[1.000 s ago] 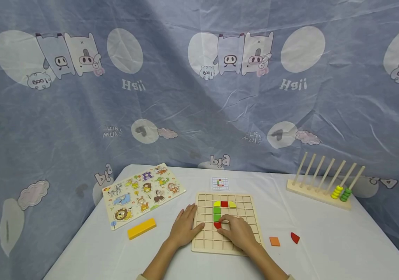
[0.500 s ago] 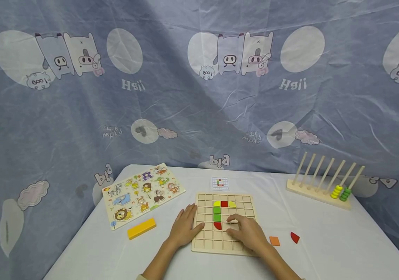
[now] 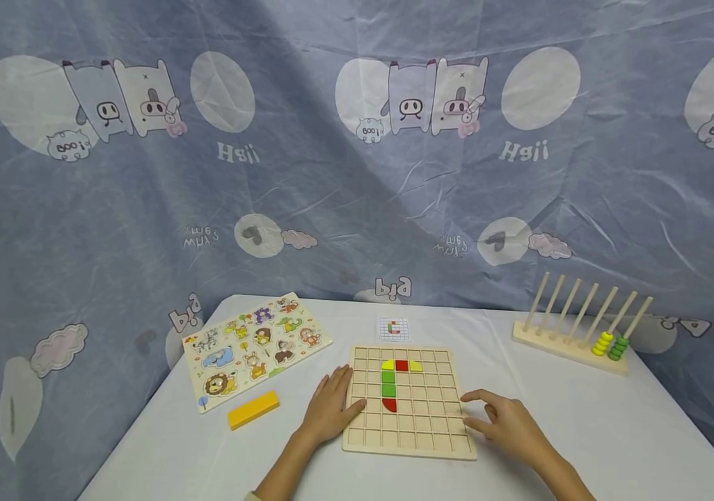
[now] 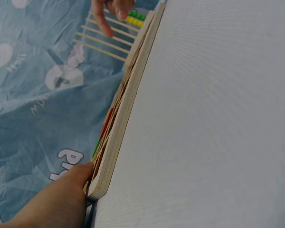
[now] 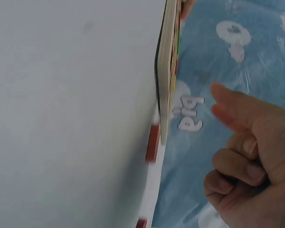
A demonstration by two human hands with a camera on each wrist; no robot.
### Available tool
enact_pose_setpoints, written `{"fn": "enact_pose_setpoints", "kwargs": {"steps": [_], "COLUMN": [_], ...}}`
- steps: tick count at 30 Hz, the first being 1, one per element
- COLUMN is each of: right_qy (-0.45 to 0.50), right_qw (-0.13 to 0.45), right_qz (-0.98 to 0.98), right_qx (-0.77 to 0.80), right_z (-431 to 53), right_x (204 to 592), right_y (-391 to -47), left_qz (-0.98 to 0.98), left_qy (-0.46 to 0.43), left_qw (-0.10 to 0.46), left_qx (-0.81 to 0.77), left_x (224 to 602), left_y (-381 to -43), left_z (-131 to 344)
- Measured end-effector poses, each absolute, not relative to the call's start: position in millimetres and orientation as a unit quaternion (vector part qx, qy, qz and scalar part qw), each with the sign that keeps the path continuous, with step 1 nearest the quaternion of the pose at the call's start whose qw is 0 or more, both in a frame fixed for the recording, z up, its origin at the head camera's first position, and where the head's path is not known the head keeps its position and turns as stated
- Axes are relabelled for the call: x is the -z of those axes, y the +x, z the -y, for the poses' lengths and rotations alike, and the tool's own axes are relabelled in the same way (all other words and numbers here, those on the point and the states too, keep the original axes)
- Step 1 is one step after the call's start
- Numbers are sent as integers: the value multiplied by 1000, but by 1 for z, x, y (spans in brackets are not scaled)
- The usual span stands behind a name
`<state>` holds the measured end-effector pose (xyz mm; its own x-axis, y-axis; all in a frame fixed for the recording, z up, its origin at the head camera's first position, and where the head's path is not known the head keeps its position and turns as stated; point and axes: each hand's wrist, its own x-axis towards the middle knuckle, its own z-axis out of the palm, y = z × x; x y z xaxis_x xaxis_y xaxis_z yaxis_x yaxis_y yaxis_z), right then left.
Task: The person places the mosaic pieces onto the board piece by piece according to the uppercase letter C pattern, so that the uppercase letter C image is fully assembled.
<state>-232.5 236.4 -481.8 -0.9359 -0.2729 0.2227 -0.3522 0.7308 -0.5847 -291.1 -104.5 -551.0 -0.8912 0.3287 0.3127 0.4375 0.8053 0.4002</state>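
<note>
In the head view we see our left hand [image 3: 330, 407] lying flat with straight fingers on the left edge of the wooden grid board [image 3: 408, 444], which looks like a way of keeping the board from sliding on the white table [image 3: 595, 431]. On the board, yellow, red and green tiles [image 3: 390, 382] sit in neighbouring cells in a hooked line, much like the pattern card [image 3: 394, 328] propped just beyond its far edge. Our right hand [image 3: 507, 426] hovers just off the board's right edge, fingers loosely spread and gripping nothing that we can see. Further off lie an animal puzzle [image 3: 255, 344], a yellow block [image 3: 253, 408] and a peg rack [image 3: 573, 327] with yellow and green rings. From the left wrist we see the board [image 4: 128, 102] edge-on, our hand [image 4: 54, 202] pressed against its near corner. From the right wrist, the right hand [image 5: 249, 156] shows its lower fingers curled and one finger extended, with nothing held; the board [image 5: 168, 61] stands apart from it.
</note>
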Motion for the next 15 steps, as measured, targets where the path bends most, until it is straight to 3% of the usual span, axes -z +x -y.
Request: {"fn": "enact_pose_setpoints", "kwargs": {"steps": [15], "right_qy": [159], "right_qw": [45], "right_qz": [934], "right_qx": [-316], "right_z": [-293], "right_x": [504], "right_y": [-226], "left_qz": [944], "left_qy": [-204], "left_qw": [115], "left_qx": [234], "left_x": [551], "left_y": [-291], "left_z": [104]}}
